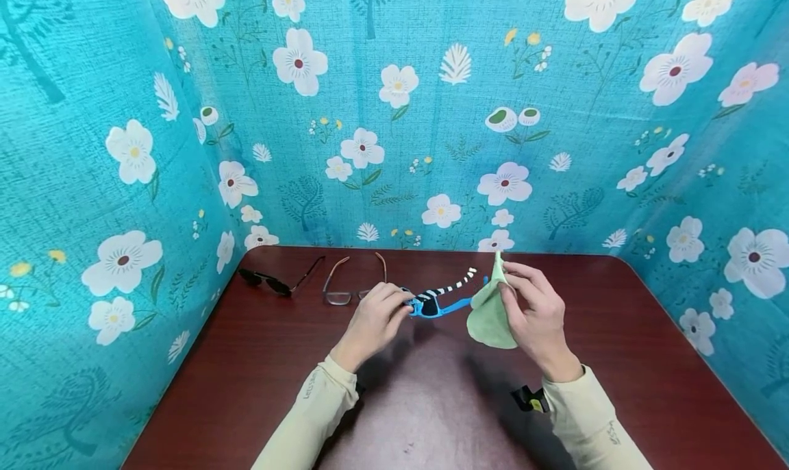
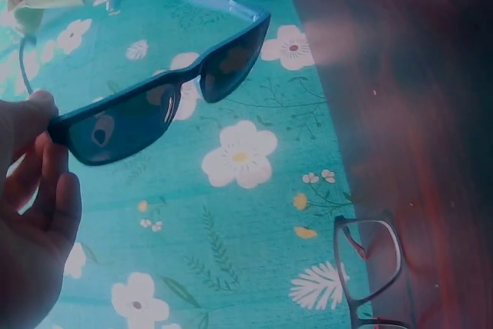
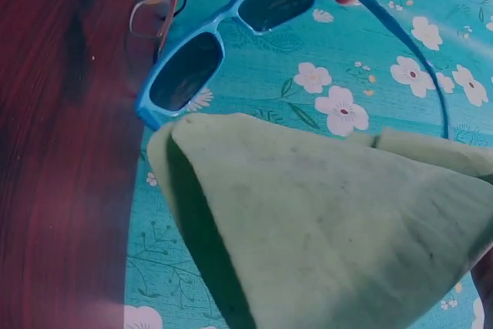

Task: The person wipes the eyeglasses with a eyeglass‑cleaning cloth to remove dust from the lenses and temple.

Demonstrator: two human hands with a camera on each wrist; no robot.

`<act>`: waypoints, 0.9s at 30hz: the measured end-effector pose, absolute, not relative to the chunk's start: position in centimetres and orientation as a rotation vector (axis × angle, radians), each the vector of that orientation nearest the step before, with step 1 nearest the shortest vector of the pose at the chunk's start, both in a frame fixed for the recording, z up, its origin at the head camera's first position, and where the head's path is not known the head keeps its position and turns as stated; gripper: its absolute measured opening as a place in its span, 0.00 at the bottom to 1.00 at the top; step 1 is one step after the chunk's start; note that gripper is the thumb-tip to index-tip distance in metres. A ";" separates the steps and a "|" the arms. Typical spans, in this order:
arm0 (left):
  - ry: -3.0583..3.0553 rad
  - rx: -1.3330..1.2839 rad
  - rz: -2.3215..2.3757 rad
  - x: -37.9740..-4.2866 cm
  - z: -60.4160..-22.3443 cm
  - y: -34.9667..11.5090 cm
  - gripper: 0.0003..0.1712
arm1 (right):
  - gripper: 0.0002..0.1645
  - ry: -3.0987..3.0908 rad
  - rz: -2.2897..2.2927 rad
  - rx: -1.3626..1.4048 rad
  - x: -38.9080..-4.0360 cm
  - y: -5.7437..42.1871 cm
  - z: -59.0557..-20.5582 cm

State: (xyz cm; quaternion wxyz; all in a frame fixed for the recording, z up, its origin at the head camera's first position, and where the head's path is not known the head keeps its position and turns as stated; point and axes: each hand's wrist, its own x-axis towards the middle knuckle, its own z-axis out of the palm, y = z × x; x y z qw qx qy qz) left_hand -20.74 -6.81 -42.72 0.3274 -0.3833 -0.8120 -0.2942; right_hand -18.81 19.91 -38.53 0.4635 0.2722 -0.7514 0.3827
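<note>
My left hand (image 1: pixel 374 314) pinches a pair of blue-framed sunglasses (image 1: pixel 429 307) at one front corner, near the hinge. Dark lenses show in both wrist views, and both temples stretch toward the right hand; one looks black-and-white striped in the head view. Between thumb and fingers, my right hand (image 1: pixel 537 312) holds a light green cloth (image 1: pixel 492 323), which hangs folded beside the temple ends. In the right wrist view the cloth (image 3: pixel 331 213) covers the end of one temple; whether they touch, I cannot tell. The sunglasses are held above the table.
Clear-lensed eyeglasses (image 1: pixel 339 297) lie on the dark red table (image 1: pixel 259 388) beyond the left hand. Farther left are black sunglasses (image 1: pixel 271 281) with one temple stretched out. A teal floral curtain (image 1: pixel 407 148) surrounds the table's back and sides. Dark straps (image 1: pixel 527 398) show at the right wrist.
</note>
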 end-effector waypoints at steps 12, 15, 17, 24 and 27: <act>-2.193 -0.574 -0.910 -21.4 -43.3 -8.3 0.08 | 0.12 -1.958 0.877 0.604 -18.5 22.6 -39.6; -2.224 -0.457 -1.003 -21.7 -43.8 -8.5 0.07 | 0.13 -2.022 0.840 0.596 -18.4 23.1 -40.1; -2.252 -0.383 -1.046 -21.9 -44.1 -8.5 0.07 | 0.12 -2.069 0.818 0.603 -18.3 23.4 -40.3; -2.360 -0.235 -1.078 -22.9 -44.3 -7.8 0.06 | 0.11 -2.304 0.734 0.606 -18.1 24.3 -41.5; -2.433 -0.194 -1.097 -23.2 -44.3 -7.4 0.07 | 0.11 -2.355 0.712 0.612 -18.2 24.7 -42.1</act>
